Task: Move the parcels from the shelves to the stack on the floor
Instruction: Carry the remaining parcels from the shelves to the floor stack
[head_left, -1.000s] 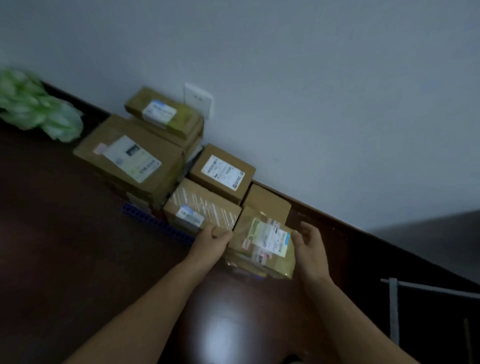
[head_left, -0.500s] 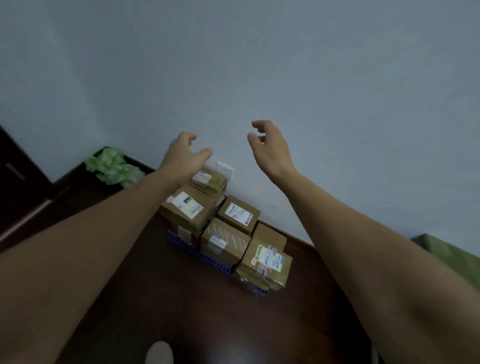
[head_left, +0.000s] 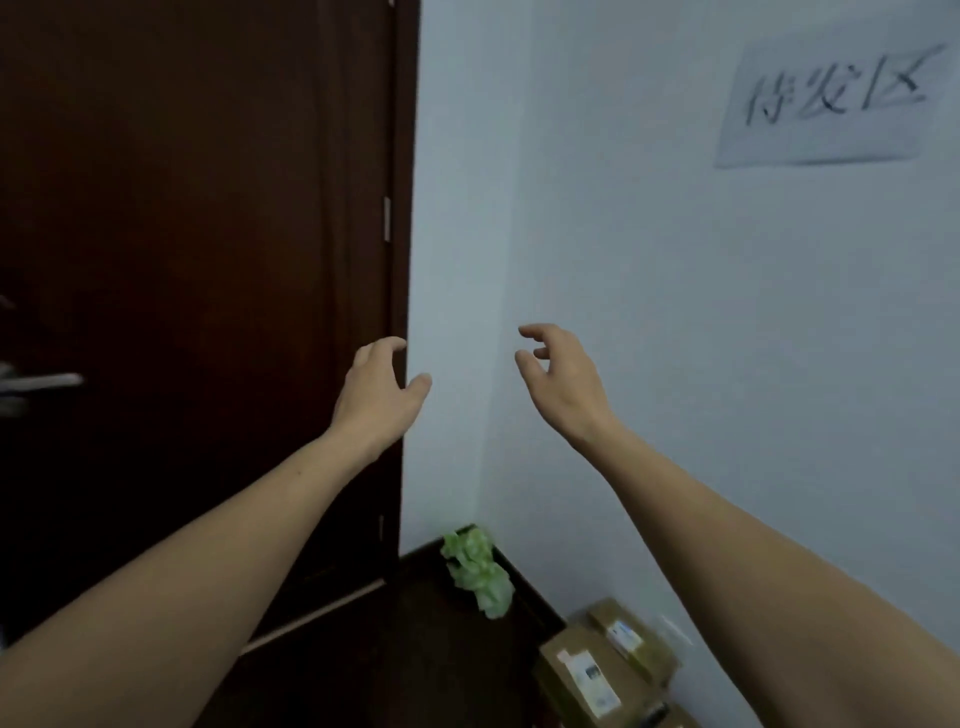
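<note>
Forearms rise from the two lower corners, the left forearm and the right forearm both bare and held out in the air. The left hand hangs with its fingers loosely curled and thumb spread out to the side, holding nothing. The right hand is the same: fingers relaxed and bent, thumb apart, nothing in it. The two hands are near each other but do not touch.

Below them lies the dark wooden floor, glossy and brown. At the lower right the parcels stand stacked on it against the wall: brown cardboard boxes with white labels, a smaller one on top of a larger one, the pile cut off by the bottom edge. Neither hand touches them. Just beyond the stack a green leafy bundle sits in the corner, beside the dark skirting board.

The left half of the view is a dark brown door with a metal handle at the far left. To its right runs a pale wall. High on it, at the upper right, hangs a paper sign with handwritten characters.
</note>
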